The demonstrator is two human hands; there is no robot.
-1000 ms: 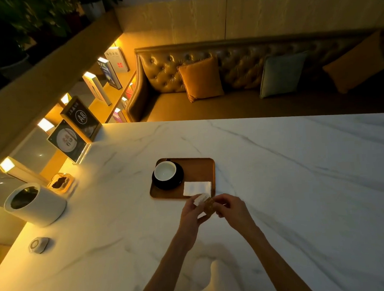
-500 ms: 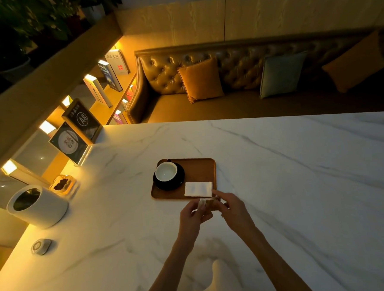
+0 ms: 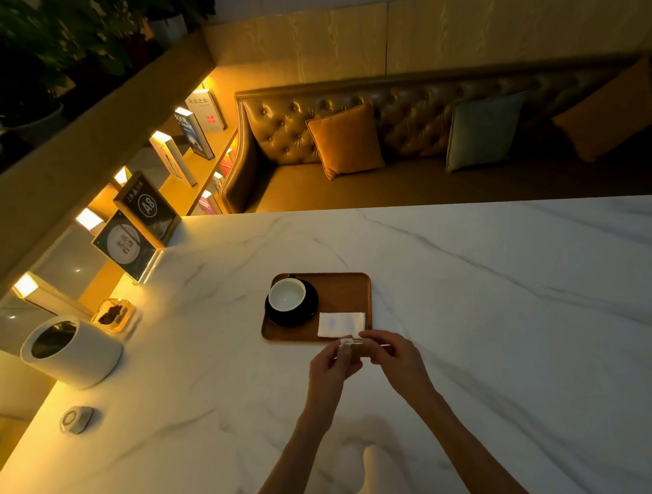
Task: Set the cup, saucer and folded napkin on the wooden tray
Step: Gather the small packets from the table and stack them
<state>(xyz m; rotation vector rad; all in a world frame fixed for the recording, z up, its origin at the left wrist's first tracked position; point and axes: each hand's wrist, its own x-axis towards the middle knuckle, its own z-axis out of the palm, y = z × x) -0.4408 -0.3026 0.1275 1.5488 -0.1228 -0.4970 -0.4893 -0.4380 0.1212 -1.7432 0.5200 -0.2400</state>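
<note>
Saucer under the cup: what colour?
Black saucer, under the white cup; head view shows it.

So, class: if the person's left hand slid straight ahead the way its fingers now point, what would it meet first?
Probably the folded napkin at the near edge of the wooden tray. The left hand points up and slightly right towards it, though its height above the table is unclear.

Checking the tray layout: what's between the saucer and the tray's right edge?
Head view: bare wood of the tray, with the folded napkin nearer me.
</note>
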